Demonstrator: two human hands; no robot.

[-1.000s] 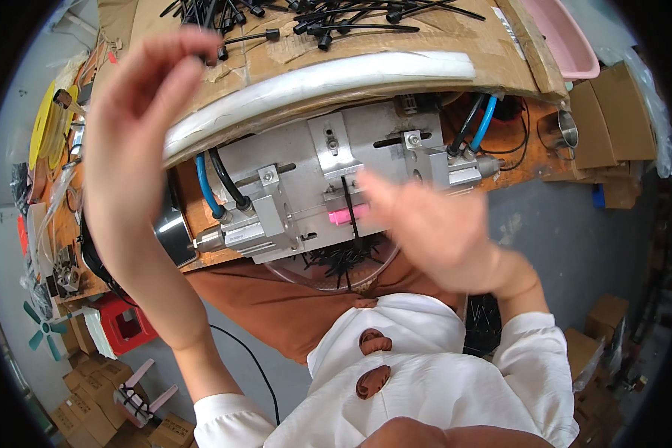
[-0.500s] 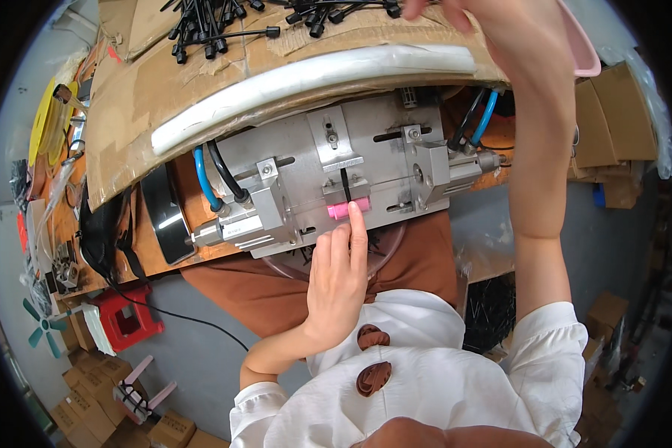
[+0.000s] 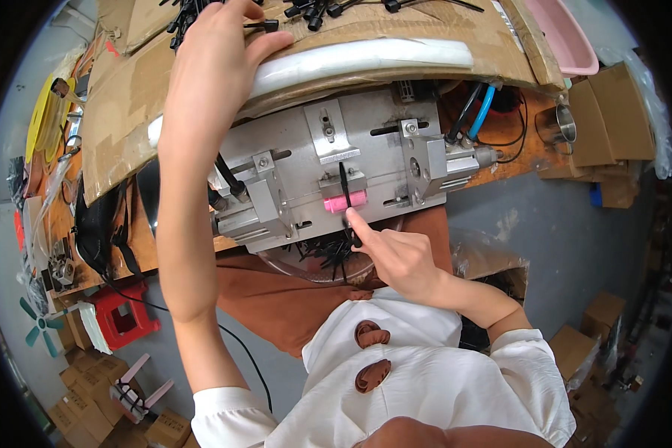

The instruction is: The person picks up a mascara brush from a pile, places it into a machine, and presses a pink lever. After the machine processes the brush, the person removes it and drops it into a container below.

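Near the middle, my right hand [image 3: 403, 257] stretches its index finger to the near side of a pink roller-like piece [image 3: 343, 201]. A thin black plastic stick [image 3: 344, 179] crosses over that piece and runs beneath the fingertip, its near end at my curled fingers; my thumb is hidden. The stick and pink piece sit at a small metal block on a silver fixture plate [image 3: 373, 160]. Far to the left, my left hand [image 3: 228, 45] reaches over a pile of black knob-ended sticks [image 3: 190, 19]. Its thumb stands apart from its fingers, beside one stick.
The pile lies on a cardboard sheet [image 3: 127, 97] edged with a white padded strip [image 3: 366, 56]. Metal clamp blocks [image 3: 425, 168] with blue and black hoses [image 3: 483, 112] flank the fixture. Below its front edge, a clear basin [image 3: 284, 270] holds more black pieces. A pink tray [image 3: 564, 37] stands far right.
My left hand has left the pink piece and crossed to the pile at far left. My right hand has come down from the far right to the stick at the fixture.
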